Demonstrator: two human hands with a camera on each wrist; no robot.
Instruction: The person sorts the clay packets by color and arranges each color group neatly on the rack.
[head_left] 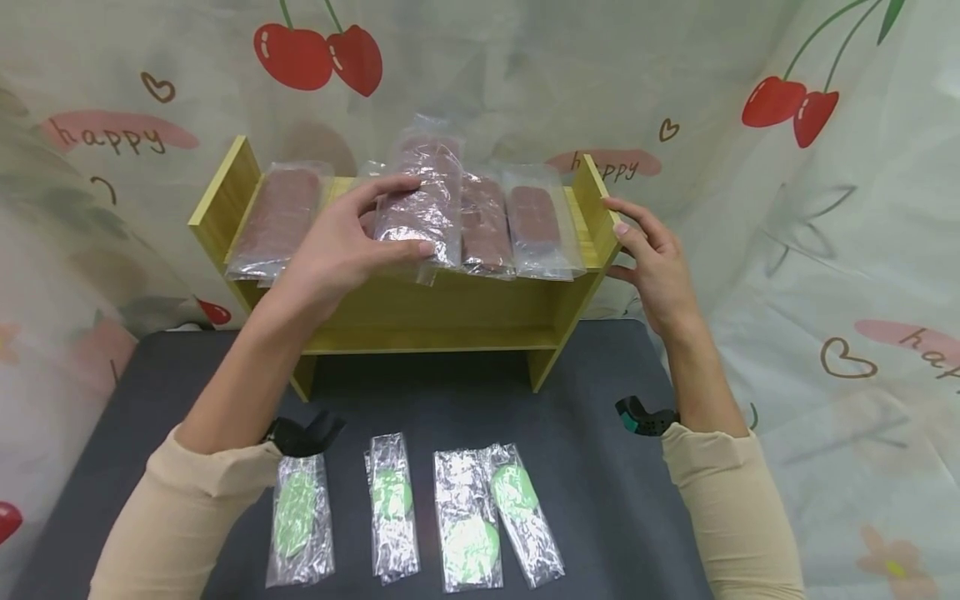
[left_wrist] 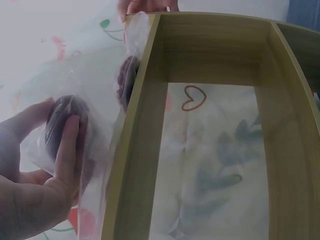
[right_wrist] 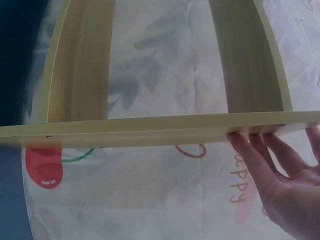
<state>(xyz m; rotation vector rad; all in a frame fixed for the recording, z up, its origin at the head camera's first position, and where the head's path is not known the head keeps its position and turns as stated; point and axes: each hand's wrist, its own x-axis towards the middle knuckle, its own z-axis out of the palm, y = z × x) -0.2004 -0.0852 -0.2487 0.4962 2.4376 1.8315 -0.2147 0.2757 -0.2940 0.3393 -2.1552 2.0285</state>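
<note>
My left hand (head_left: 348, 237) grips a clear plastic packet (head_left: 426, 196) with a flat brownish-pink slab inside, its thumb and fingers on opposite sides. The packet stands tilted over the top of a light wooden shelf (head_left: 442, 340). In the left wrist view the same packet (left_wrist: 62, 122) is pinched beside the top board. Similar packets lie on the top board: one at the left (head_left: 281, 217), two at the right, the nearer a packet (head_left: 485, 225) beside the held one. My right hand (head_left: 660, 271) touches the shelf's right side panel (right_wrist: 165, 131) with extended fingers.
On the dark table (head_left: 600, 467) in front of the shelf lie several shiny clear packets with green ovals, one of them a packet (head_left: 300, 521) by the left forearm. A printed curtain (head_left: 480, 75) hangs behind. The shelf's lower tier stands open-fronted.
</note>
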